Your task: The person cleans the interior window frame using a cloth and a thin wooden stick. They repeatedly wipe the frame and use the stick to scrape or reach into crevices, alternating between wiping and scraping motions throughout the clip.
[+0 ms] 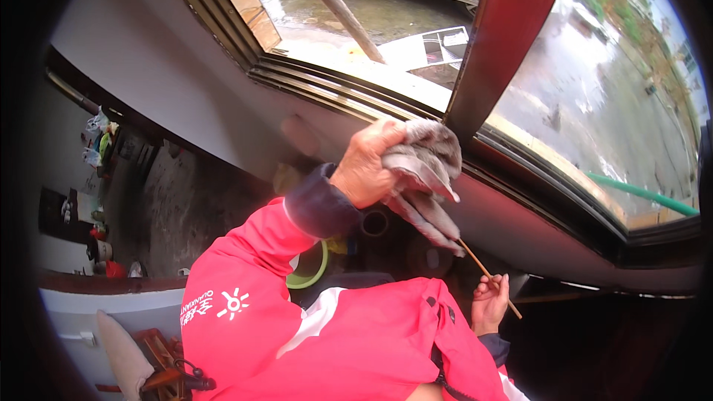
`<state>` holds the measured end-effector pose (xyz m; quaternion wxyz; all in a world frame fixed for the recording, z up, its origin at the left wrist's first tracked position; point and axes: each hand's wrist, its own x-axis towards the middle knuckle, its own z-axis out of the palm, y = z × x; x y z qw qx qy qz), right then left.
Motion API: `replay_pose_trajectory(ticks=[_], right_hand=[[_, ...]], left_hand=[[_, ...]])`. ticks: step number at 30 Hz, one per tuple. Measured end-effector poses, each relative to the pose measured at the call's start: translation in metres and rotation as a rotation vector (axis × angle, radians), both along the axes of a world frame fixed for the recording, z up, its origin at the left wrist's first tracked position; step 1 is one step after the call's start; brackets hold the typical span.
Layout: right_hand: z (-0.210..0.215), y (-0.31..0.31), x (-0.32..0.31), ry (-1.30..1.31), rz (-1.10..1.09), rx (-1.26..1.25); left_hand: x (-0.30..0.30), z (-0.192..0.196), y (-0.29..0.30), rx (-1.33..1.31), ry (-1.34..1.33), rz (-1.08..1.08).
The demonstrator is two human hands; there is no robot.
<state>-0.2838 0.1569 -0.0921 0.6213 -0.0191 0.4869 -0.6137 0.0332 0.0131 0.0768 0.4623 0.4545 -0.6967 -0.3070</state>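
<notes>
A crumpled grey cloth (425,160) is gripped in my left hand (369,163), against the inner edge of the window frame (327,93). One fold of it hangs down towards a thin wooden stick (480,263). Lower and to the right, my right hand (489,306) pinches that stick near its bottom end, thumb and fingers closed on it. The stick slants up to the left and its top meets the hanging cloth; whether it goes into the fabric is hidden.
A dark red window post (512,37) rises beside the cloth, with a glass pane (594,96) to its right. Below my left arm stands a green-rimmed basin (310,271). Outside lie a wooden pole (334,4) and a green hose (642,193). A wooden chair (160,364) is at lower left.
</notes>
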Motion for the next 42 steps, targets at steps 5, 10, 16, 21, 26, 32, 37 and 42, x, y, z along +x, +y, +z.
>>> replay_pose_trajectory(ticks=[5,10,16,21,26,32,37,42], right_hand=[[-0.004,-0.008,0.009,-0.038,-0.013,0.009],[-0.001,-0.019,0.034,-0.121,0.091,-0.046],[0.025,-0.064,0.099,-0.179,0.406,-0.249],[0.082,-0.143,0.19,0.068,0.609,-0.581],[0.114,-0.19,0.265,0.038,0.624,-0.717],[0.107,-0.213,0.34,0.297,0.561,-0.797],[0.11,-0.245,0.361,0.585,0.691,-0.868],[0.121,-0.291,0.39,0.85,0.98,-0.866]], left_hand=[[0.049,0.006,-0.016,-0.255,-0.255,0.279],[0.141,-0.007,-0.026,-0.263,-0.357,0.69],[0.25,-0.018,-0.047,-0.265,-0.494,0.9],[0.301,-0.026,-0.05,-0.128,0.042,0.5],[0.249,0.063,-0.023,0.012,0.264,0.056],[0.214,0.042,-0.022,-0.294,-0.557,-0.048],[0.218,-0.032,-0.018,-0.302,-0.318,0.316],[0.227,-0.062,-0.039,-0.23,-0.163,0.539]])
